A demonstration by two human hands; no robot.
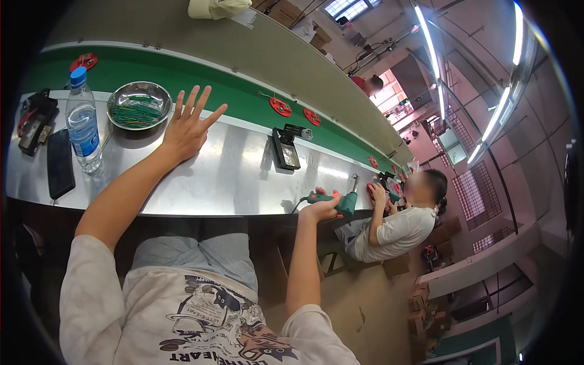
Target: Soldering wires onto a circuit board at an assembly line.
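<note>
My left hand [186, 135] is open, fingers spread, over the metal bench top just right of a steel bowl [159, 117]. Thin green wires [135, 112] fill the bowl. At the bench's front edge, my right hand [322, 210] grips a green soldering gun [347, 205] with red parts. Its metal tip points up and away from me, and a dark cord trails off its left end. Between my hands, farther back, a black stand with a metal tray [287, 153] rests on the bench.
Left of the bowl are a water bottle [84, 125], a black phone [60, 163] and a black holder [36, 125]. Red round pieces [280, 107] lie on the green belt [243, 107] behind the bench [225, 182]. Another person [401, 228] works close on my right.
</note>
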